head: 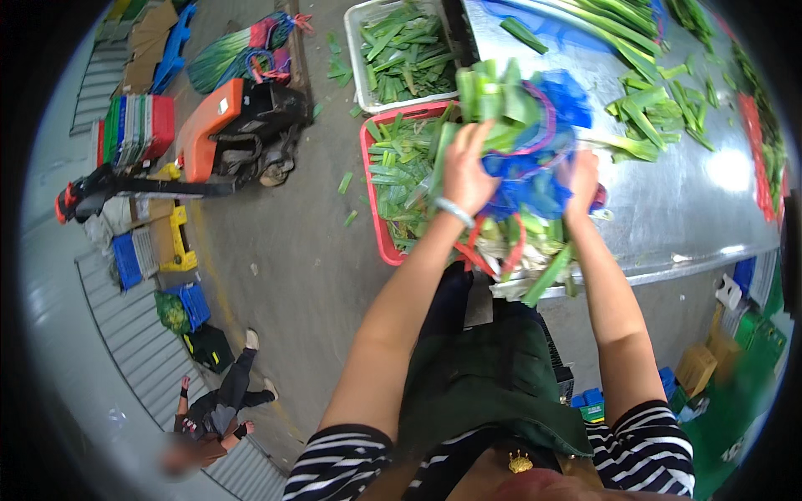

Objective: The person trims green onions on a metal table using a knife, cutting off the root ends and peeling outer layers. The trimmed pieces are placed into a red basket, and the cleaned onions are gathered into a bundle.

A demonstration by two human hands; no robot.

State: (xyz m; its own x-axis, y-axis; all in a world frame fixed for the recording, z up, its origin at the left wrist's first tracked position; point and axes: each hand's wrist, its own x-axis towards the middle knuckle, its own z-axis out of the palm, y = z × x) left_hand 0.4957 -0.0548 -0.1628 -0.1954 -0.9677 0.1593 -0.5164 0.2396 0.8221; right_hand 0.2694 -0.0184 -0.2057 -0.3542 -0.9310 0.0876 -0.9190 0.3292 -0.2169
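Note:
Both my hands are around a blue mesh bag [523, 194] with a purple band, bunched up with cut leek leaves [489, 100]. My left hand [467, 169] grips its left side, with the fingers over the green leaves and the thumb by the mesh. On the other side, my right hand [581, 181] holds the mesh; motion blurs it and hides its fingertips. A leek stalk [626, 147] lies just beyond that hand. Below the bag, pale trimmings and a red strap [517, 244] hang at the edge of the metal table [677, 206].
Left of the table stand a red crate [371, 188] and a white crate [352, 56], both holding leek cuttings. Whole leeks [601, 31] lie at the table's far side. An orange-and-black pallet truck [210, 131] stands on the floor. Another person [216, 407] walks at lower left.

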